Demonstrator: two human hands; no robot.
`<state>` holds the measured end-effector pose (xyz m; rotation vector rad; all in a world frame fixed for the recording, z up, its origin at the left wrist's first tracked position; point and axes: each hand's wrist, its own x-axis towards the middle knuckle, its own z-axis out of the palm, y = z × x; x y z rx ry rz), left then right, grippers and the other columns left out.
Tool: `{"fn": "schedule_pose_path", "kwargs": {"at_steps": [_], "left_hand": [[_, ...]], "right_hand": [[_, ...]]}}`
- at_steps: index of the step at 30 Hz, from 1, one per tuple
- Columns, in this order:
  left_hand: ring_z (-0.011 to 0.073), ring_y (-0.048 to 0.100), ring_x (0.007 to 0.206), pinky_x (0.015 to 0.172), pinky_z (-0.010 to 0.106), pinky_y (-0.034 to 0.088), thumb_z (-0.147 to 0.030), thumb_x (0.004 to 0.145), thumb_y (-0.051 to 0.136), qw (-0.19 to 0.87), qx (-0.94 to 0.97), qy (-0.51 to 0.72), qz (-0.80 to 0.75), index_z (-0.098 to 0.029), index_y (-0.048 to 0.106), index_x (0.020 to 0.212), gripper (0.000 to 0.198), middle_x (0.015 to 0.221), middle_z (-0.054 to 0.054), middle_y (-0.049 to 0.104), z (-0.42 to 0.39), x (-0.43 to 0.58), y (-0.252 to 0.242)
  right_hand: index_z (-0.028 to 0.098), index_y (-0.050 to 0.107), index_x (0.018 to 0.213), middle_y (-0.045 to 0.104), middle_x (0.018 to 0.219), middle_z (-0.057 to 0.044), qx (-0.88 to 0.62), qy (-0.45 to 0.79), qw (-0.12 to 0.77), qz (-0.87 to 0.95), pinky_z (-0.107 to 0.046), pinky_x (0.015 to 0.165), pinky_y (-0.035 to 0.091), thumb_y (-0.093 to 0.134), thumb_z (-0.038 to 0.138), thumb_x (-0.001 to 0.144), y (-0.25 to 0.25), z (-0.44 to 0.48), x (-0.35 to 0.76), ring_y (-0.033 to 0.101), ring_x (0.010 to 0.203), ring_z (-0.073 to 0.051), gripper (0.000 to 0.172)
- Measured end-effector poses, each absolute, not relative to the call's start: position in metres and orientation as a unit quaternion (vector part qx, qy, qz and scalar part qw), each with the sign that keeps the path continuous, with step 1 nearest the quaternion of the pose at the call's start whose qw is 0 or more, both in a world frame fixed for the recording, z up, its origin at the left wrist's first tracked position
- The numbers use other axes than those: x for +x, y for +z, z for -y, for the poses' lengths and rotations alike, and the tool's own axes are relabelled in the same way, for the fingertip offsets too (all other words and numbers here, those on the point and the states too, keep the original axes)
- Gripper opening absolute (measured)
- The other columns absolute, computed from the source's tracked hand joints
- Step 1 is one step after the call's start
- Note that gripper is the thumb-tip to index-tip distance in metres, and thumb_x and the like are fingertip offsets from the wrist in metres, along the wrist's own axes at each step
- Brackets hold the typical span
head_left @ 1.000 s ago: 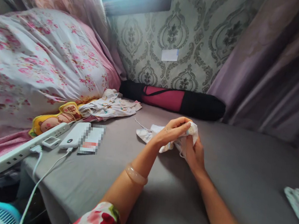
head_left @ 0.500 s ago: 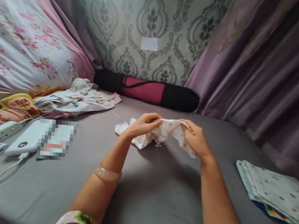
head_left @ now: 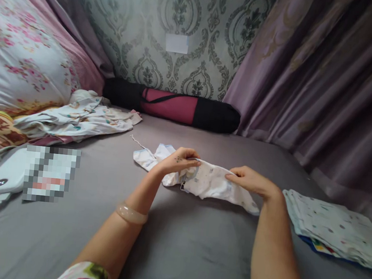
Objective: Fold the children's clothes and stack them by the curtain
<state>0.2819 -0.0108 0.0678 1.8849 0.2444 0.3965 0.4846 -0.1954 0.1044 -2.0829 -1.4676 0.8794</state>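
Note:
A small white baby garment [head_left: 213, 181] with a fine print and thin tie strings lies partly bunched on the grey bed sheet [head_left: 189, 245]. My left hand [head_left: 179, 161] pinches its upper edge near the middle, thumb and fingers closed on the cloth. Farther right along that same edge, my right hand [head_left: 251, 180] grips the fabric between thumb and fingers. The cloth between the two hands hangs down and spreads onto the sheet. Its left part, with a loose string, extends beyond my left hand.
Folded printed cloths [head_left: 335, 226] lie at the right. On the left are a white power bank [head_left: 8, 175] with a cable, a blurred-out item [head_left: 52, 179] and a crumpled printed cloth [head_left: 82, 118]. A black and magenta roll bag [head_left: 169, 105] lies along the wall.
Both hands have lowered the garment toward the sheet, and its right part now lies flatter and farther right. The right hand has moved outward and down. The view has shifted slightly right.

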Motion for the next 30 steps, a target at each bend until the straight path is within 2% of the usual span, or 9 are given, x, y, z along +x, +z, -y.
{"fn": "schedule_pose_path", "kwargs": {"at_steps": [2, 4, 7, 9, 15, 19, 24, 26, 30], "left_hand": [[0.0126, 0.053, 0.07, 0.061, 0.022, 0.042, -0.042, 0.08, 0.064, 0.539, 0.82, 0.16, -0.104, -0.013, 0.067, 0.088, 0.03, 0.076, 0.001, 0.061, 0.011, 0.286, 0.062], [0.0129, 0.052, 0.069, 0.059, 0.022, 0.041, -0.044, 0.082, 0.061, 0.523, 0.833, 0.152, -0.097, -0.013, 0.068, 0.089, 0.032, 0.075, 0.001, 0.061, 0.013, 0.288, 0.061], [0.0125, 0.05, 0.065, 0.056, 0.022, 0.038, -0.045, 0.085, 0.057, 0.511, 0.842, 0.155, -0.084, -0.013, 0.069, 0.086, 0.034, 0.069, 0.0, 0.058, 0.019, 0.287, 0.067], [0.0118, 0.048, 0.063, 0.055, 0.022, 0.037, -0.044, 0.087, 0.054, 0.507, 0.843, 0.163, -0.077, -0.013, 0.068, 0.083, 0.034, 0.066, -0.001, 0.055, 0.024, 0.286, 0.073], [0.0116, 0.052, 0.067, 0.059, 0.022, 0.041, -0.034, 0.086, 0.055, 0.538, 0.803, 0.237, -0.099, -0.014, 0.061, 0.1, 0.025, 0.076, 0.0, 0.059, 0.026, 0.286, 0.076], [0.0125, 0.053, 0.072, 0.063, 0.023, 0.041, -0.03, 0.082, 0.059, 0.474, 0.829, 0.265, -0.134, -0.015, 0.061, 0.085, 0.016, 0.077, 0.002, 0.061, 0.021, 0.281, 0.082], [0.0108, 0.05, 0.056, 0.053, 0.022, 0.036, -0.039, 0.085, 0.055, 0.478, 0.857, 0.143, -0.127, -0.015, 0.061, 0.085, 0.024, 0.064, 0.0, 0.06, 0.016, 0.267, 0.093], [0.0121, 0.052, 0.058, 0.053, 0.023, 0.036, -0.042, 0.082, 0.058, 0.45, 0.878, 0.102, -0.128, -0.016, 0.061, 0.082, 0.026, 0.067, 0.001, 0.062, 0.014, 0.264, 0.092], [0.0162, 0.053, 0.068, 0.058, 0.025, 0.037, -0.04, 0.075, 0.065, 0.335, 0.925, 0.096, -0.153, -0.019, 0.057, 0.077, 0.023, 0.075, 0.001, 0.06, 0.012, 0.267, 0.076]], "right_hand": [[0.017, 0.064, 0.064, 0.059, 0.061, 0.001, -0.751, 0.332, 0.188, 0.54, -0.025, 0.054, 0.037, 0.064, 0.052, 0.07, 0.094, 0.189, 0.489, 0.051, 0.06, -0.015, 0.036], [0.017, 0.07, 0.077, 0.067, 0.073, -0.001, -0.731, 0.338, 0.208, 0.555, -0.026, 0.06, 0.043, 0.066, 0.048, 0.07, 0.09, 0.184, 0.486, 0.058, 0.069, -0.018, 0.032], [0.02, 0.073, 0.096, 0.072, 0.093, -0.004, -0.688, 0.33, 0.314, 0.565, -0.03, 0.073, 0.049, 0.066, 0.047, 0.074, 0.09, 0.176, 0.471, 0.064, 0.084, -0.021, 0.036], [0.021, 0.072, 0.101, 0.073, 0.099, -0.004, -0.663, 0.332, 0.372, 0.558, -0.031, 0.078, 0.05, 0.064, 0.048, 0.076, 0.091, 0.169, 0.46, 0.065, 0.089, -0.021, 0.038], [0.019, 0.073, 0.09, 0.071, 0.081, -0.002, -0.66, 0.299, 0.397, 0.564, -0.028, 0.067, 0.048, 0.06, 0.05, 0.079, 0.085, 0.155, 0.448, 0.062, 0.074, -0.017, 0.036], [0.018, 0.071, 0.081, 0.069, 0.076, -0.002, -0.683, 0.243, 0.437, 0.532, -0.027, 0.064, 0.046, 0.06, 0.049, 0.08, 0.08, 0.153, 0.454, 0.06, 0.07, -0.016, 0.033], [0.016, 0.069, 0.083, 0.069, 0.079, -0.005, -0.698, 0.158, 0.526, 0.459, -0.028, 0.066, 0.046, 0.062, 0.048, 0.078, 0.072, 0.153, 0.471, 0.061, 0.072, -0.017, 0.033], [0.016, 0.069, 0.082, 0.07, 0.079, -0.006, -0.705, 0.127, 0.547, 0.433, -0.029, 0.067, 0.047, 0.063, 0.049, 0.076, 0.07, 0.154, 0.479, 0.062, 0.073, -0.018, 0.034], [0.016, 0.068, 0.077, 0.07, 0.076, -0.006, -0.717, 0.096, 0.579, 0.376, -0.03, 0.064, 0.047, 0.066, 0.052, 0.071, 0.071, 0.158, 0.488, 0.062, 0.07, -0.019, 0.036]]}}
